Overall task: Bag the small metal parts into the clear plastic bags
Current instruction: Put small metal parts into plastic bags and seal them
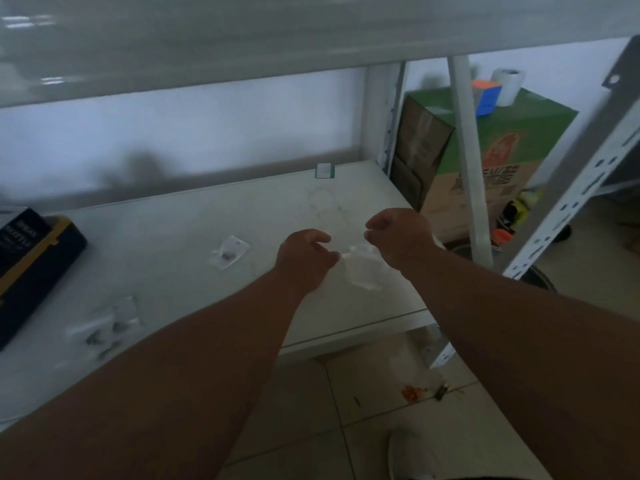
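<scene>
A clear plastic bag [362, 268] hangs between my two hands above the white shelf [180, 237], near its right front corner. My left hand [306, 258] pinches the bag's left top edge. My right hand [398, 233] pinches its right top edge with curled fingers. A filled clear bag [228, 252] with small dark metal parts lies flat on the shelf to the left of my hands. Several more bagged metal parts [107, 329] lie near the shelf's front left, blurred. Whether the held bag contains parts cannot be made out.
A black and yellow box [31, 268] sits at the shelf's left edge. A small card [325, 170] stands at the back. Right of the shelf are a green carton [502, 147], a white upright post [469, 161] and a perforated rack post [571, 202]. Tiled floor lies below.
</scene>
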